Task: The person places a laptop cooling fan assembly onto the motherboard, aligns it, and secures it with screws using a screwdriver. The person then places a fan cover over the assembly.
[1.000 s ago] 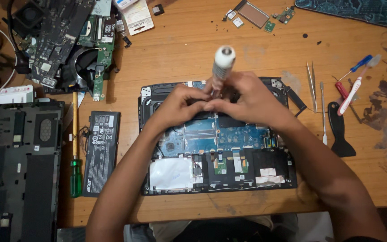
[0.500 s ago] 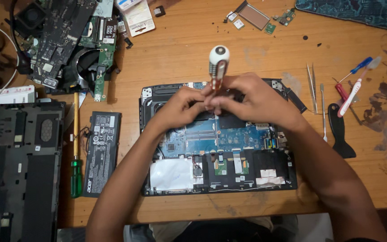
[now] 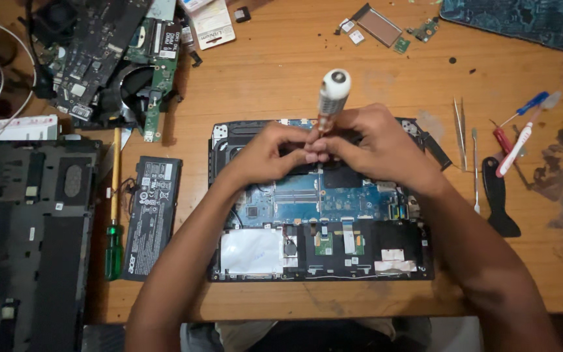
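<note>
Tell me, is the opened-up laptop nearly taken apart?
Partly. Done: the black rectangular battery lies out on the wooden table, and the blue circuit board in the black open laptop shell is bare. In hand: both hands, left hand and right hand, grip an upright screwdriver with an amber handle and white cap over the board. Left: that board sits in the shell.

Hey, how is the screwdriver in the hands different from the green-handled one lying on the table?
The held screwdriver stands upright over the opened laptop, gripped by the left hand and right hand; the green-handled screwdriver lies flat and untouched beside the battery pack. The held one's handle is amber with a white cap; the other's is green. Both are hand screwdrivers.
</note>
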